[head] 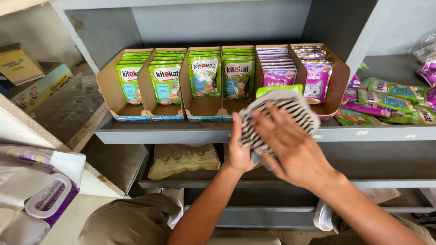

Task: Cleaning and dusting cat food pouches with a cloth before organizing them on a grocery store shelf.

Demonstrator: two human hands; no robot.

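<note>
Six open-fronted cardboard display trays [119,93] are set side by side on a grey shelf [181,134]. The four trays on the left are filled with upright green pouches [166,82], packed one behind another, each printed with a cat picture. The two trays on the right are filled with purple pouches [316,81] stood the same way. To the right of the trays, loose green and purple pouches [386,100] are heaped flat on the same shelf. On the shelf below, a pale beige bag [183,159] is laid flat.

A green pouch [278,90] is held in front of the fifth tray, just above the shelf's front edge. Only its bright green top edge is seen; the rest is hidden behind a black-and-white striped cloth [281,119]. The cloth is crumpled and pressed flat against the pouch's face.

The left hand [239,149] is closed around the lower part of the pouch and cloth from beneath, thumb up along the near side. The right hand [290,147] is spread wide, fingers [272,121] extended, and is laid on the cloth; it is slightly blurred.

At the far left, a white and purple packet [45,195] and stacked boxes [20,66] are seen on a separate surface.
</note>
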